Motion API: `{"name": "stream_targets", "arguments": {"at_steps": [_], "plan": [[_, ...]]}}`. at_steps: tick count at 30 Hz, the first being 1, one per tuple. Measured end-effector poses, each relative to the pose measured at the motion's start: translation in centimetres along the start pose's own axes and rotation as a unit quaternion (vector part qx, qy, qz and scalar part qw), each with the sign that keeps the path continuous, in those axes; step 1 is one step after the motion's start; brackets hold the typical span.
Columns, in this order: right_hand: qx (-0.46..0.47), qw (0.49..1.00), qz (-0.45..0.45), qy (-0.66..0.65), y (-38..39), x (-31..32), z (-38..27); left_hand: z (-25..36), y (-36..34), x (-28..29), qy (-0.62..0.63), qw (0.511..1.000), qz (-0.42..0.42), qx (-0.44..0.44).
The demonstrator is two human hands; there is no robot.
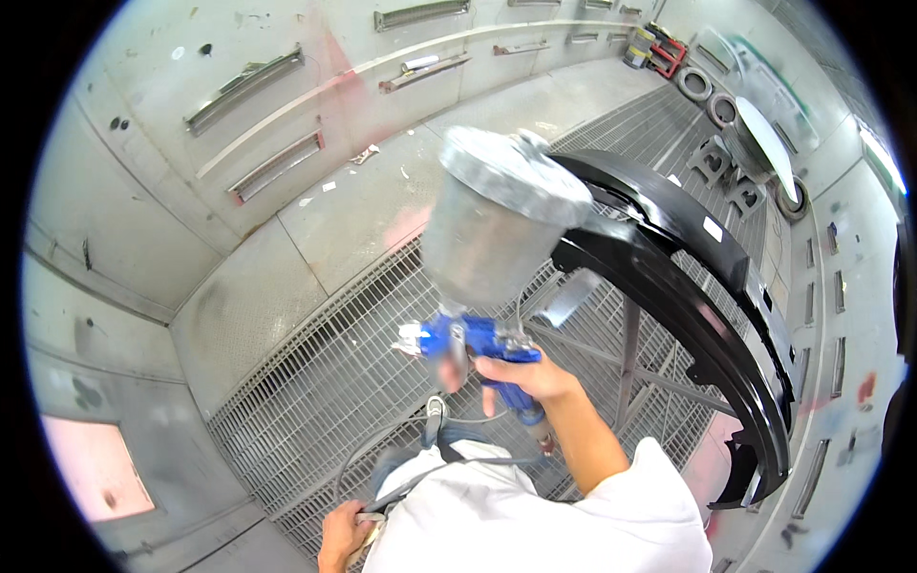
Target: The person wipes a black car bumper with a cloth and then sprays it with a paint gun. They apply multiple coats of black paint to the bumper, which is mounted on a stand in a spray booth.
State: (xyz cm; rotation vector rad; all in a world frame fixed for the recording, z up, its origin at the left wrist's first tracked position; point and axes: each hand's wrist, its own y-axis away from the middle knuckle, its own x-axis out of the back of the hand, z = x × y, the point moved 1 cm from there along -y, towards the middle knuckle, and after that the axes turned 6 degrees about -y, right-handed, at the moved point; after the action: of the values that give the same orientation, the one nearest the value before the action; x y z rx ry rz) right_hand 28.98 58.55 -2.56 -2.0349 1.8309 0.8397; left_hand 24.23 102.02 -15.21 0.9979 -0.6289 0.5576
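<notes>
My right hand (530, 375) is closed round the grip of a blue spray gun (478, 340), its silver nozzle pointing left. A large grey metal paint cup (497, 224) with a lid sits on top of the gun, slightly tilted. From the fitting under the grip, a grey air hose (458, 466) runs across my front to the lower left. There my left hand (342, 535) is closed on the hose, low beside my white shirt. Some pale yellowish material shows by that hand; I cannot make out what it is. Right of the gun is a curved black car bumper (669, 277).
A metal stand (629, 358) is under the bumper. A grated floor (315, 392) lies below, with hose loops near my shoe (436, 407). Paint-marked booth walls (287, 57) surround me. Tyres (693, 84), cans (638, 48) and a pale panel (761, 143) stand at the far right.
</notes>
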Motion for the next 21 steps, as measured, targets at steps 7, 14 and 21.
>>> {"name": "stream_targets", "arguments": {"at_steps": [7,14,21], "plan": [[0.003,1.000,-0.023,-0.003,-17.5,2.9,-5.7,-10.4,-15.8,4.3,0.037,0.999,0.035,0.001],[0.103,0.992,0.070,0.001,-34.9,9.1,-9.9,-22.1,-39.1,17.9,-0.072,0.995,0.022,0.069],[0.257,0.937,0.230,-0.058,-41.7,13.3,-16.4,-10.2,-66.4,52.2,-0.171,0.952,0.114,-0.227]]}}
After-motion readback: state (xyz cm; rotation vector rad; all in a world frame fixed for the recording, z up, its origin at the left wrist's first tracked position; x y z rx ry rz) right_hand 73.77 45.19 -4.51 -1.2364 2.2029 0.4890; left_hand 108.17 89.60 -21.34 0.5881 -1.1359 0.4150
